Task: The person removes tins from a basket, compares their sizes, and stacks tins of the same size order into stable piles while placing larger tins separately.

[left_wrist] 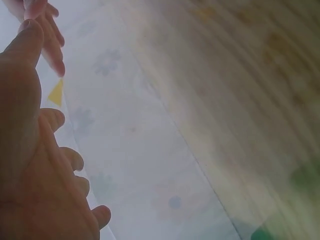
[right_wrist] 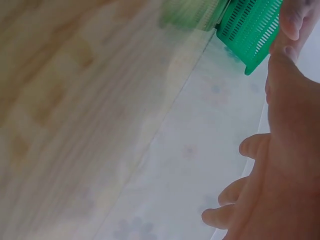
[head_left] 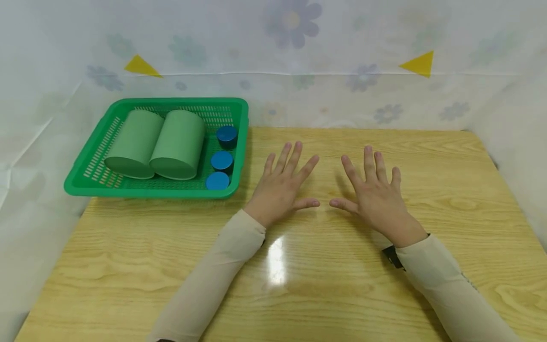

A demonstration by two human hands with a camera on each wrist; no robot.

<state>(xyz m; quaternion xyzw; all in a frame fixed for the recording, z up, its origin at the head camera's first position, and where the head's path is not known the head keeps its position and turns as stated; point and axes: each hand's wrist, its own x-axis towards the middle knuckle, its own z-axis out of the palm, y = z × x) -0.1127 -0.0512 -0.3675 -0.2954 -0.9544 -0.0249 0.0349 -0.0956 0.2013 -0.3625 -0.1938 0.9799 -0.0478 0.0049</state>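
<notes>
While straight and spread, fingers (head_left: 294, 159) of both hands (head_left: 275, 192) (head_left: 380, 202) right of the green basket (head_left: 149, 192).

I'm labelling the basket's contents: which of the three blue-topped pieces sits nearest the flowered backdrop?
The back blue-topped piece, uppermost of the row in the head view; the middle piece and front piece sit farther from the backdrop.

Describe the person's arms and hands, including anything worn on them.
Long cream sleeves, slightly wrinkled, cover both arms. A small black object, too unclear to identify, shows at the right cuff. The left hand and right hand are bare.
</notes>
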